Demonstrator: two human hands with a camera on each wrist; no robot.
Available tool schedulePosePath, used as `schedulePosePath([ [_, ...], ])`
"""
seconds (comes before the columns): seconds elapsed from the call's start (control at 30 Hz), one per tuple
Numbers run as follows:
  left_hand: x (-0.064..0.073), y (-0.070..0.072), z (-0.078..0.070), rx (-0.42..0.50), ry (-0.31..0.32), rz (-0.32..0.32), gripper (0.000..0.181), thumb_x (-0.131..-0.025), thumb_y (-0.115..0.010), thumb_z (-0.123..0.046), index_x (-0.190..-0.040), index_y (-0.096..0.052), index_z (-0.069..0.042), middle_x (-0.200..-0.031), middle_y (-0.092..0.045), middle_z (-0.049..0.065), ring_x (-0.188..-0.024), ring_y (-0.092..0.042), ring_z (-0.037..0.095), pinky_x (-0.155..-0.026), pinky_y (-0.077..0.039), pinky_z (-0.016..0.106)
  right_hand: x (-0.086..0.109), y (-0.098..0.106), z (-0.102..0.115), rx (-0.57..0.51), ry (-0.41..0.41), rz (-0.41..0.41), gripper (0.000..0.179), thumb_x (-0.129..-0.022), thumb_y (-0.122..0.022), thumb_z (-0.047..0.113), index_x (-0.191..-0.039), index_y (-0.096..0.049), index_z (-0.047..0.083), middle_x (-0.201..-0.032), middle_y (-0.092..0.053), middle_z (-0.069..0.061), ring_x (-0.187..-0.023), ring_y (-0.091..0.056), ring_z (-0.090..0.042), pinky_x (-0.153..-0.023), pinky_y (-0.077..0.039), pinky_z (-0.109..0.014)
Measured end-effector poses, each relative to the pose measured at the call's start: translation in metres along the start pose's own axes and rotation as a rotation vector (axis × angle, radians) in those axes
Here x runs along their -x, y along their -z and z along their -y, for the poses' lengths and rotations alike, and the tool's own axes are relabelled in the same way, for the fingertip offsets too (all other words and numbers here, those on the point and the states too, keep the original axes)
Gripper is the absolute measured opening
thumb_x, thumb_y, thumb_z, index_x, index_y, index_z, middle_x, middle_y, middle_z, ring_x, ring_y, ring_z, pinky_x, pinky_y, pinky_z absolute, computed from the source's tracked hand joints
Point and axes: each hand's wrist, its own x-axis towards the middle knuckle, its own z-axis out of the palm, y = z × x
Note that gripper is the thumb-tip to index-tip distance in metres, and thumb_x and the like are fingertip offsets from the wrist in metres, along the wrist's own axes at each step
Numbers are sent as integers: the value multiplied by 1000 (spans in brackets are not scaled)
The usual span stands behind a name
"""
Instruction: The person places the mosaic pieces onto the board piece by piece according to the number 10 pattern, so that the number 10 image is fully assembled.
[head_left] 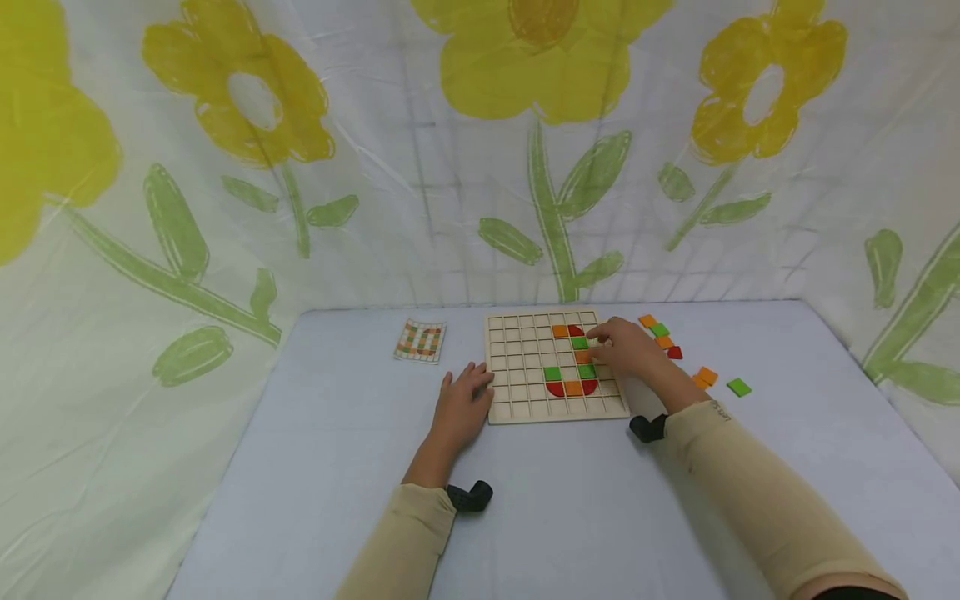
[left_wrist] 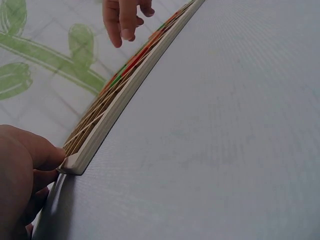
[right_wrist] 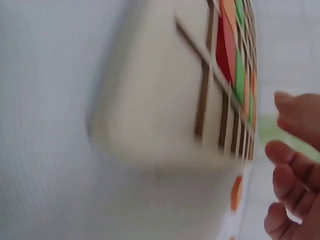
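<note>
Had white tabletop (head_left: 540, 517) under pale wooden gridded board (head_left: 517, 392). Touched board's left edge with left hand (head_left: 461, 404), fingers loosely spread, gripping nothing visible; held right hand (head_left: 630, 346) above board's right side, fingers slightly bent, apparently holding nothing. Had white pattern-printed card (head_left: 421, 342) beyond left hand. Looked part-done: open curve of thin red, orange, green tiles (head_left: 573, 388) in board; seemingly left to place, loose coloured tiles (head_left: 739, 387) rightward.

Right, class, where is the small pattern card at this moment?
In the head view, the small pattern card lies on the table, left of the wooden grid board and just beyond the left hand.
</note>
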Motion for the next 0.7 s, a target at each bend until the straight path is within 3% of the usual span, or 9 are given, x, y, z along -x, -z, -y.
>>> schedulePosePath([
  [0.17, 0, 1, 0, 3, -12, -4, 34, -99, -57, -22, -130, -64, -9, -148, -51, 6, -145, -37, 24, -124, -10, 52, 0, 13, -25, -43, -157, -52, 50, -96, -63, 30, -136, -55, 2, -122, -57, -23, -103, -54, -34, -82, -51, -46],
  [0.33, 0, 1, 0, 13, -10, -8, 34, -99, -57, -22, -130, -64, -9, -148, -51, 6, -145, -37, 24, -124, -10, 51, 0, 15, -40, -143, -243, -33, 57, -96, -62, 31, -142, -48, 1, -133, -52, -25, -113, -51, -37, -91, -49, -49],
  [0.53, 1, 1, 0, 12, -4, -2, 34, -99, -57, -22, -129, -64, -9, -148, -51, 6, -145, -37, 24, -124, -9, 51, -3, 11, -45, -158, -238, -13, 58, -95, -62, 27, -143, -47, -1, -133, -51, -26, -114, -50, -37, -97, -47, -51],
  [0.7, 1, 1, -1, 5, 0, -5, 34, -99, -57, -22, -129, -64, -9, -148, -51, 6, -144, -37, 24, -124, -10, 51, -9, 9, -43, -94, -214, 1, 58, -95, -62, 28, -143, -47, -1, -130, -52, -27, -103, -50, -34, -86, -49, -45],
])
